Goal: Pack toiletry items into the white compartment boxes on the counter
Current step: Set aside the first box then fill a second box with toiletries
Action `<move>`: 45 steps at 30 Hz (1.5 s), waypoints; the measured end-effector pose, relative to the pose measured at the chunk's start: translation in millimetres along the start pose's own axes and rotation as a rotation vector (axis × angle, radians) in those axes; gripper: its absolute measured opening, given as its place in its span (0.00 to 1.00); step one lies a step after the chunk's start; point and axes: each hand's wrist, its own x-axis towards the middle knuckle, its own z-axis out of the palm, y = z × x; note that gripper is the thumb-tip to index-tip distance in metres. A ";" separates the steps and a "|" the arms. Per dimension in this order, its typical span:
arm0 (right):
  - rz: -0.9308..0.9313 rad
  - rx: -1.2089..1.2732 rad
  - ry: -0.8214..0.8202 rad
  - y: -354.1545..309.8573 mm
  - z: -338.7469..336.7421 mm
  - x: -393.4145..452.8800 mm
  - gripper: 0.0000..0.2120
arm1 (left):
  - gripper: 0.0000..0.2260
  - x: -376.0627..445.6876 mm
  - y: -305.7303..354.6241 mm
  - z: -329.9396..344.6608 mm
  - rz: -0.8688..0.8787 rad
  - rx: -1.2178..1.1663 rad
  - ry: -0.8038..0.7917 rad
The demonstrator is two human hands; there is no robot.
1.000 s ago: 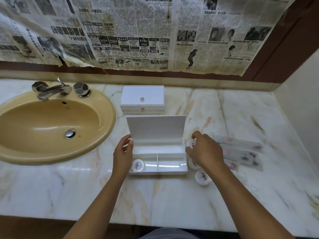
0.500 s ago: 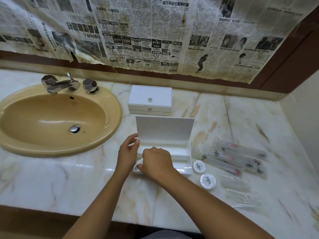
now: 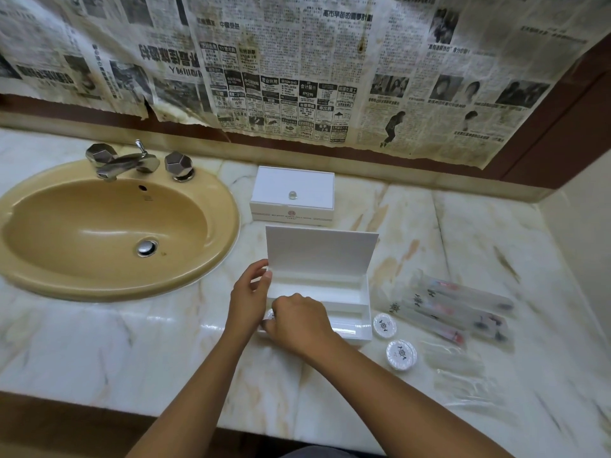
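An open white compartment box (image 3: 351, 294) stands on the marble counter, its lid (image 3: 320, 252) upright. My left hand (image 3: 248, 300) grips the box's left end. Over the front left compartment my right hand (image 3: 297, 322) has its fingers curled down around a round white packet, which it mostly hides. The rim of another round packet (image 3: 270, 314) peeks out in that compartment. Two more round packets (image 3: 384, 325) (image 3: 401, 354) lie just right of the box. Behind it sits a closed white box (image 3: 292, 191).
Wrapped toothbrush packets (image 3: 463, 305) and clear sachets (image 3: 459, 375) lie on the counter to the right. A beige sink (image 3: 99, 233) with a chrome faucet (image 3: 122, 161) fills the left. Newspaper covers the wall behind. A side wall bounds the far right.
My right hand took a round packet from the right of the box and carried it left to the front left compartment. My left hand stayed on the box's left end.
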 end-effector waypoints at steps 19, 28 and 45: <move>0.470 0.121 0.243 136.0 -26.4 -44.0 0.13 | 0.11 -2.0 1.4 2.7 0.033 0.008 0.029; 0.472 0.096 0.056 151.3 0.5 -46.4 0.23 | 0.12 -2.4 0.6 3.4 0.021 0.002 0.029; 0.169 0.121 0.329 49.6 -50.9 -28.8 0.13 | 0.10 -1.5 0.3 2.2 0.024 -0.006 0.012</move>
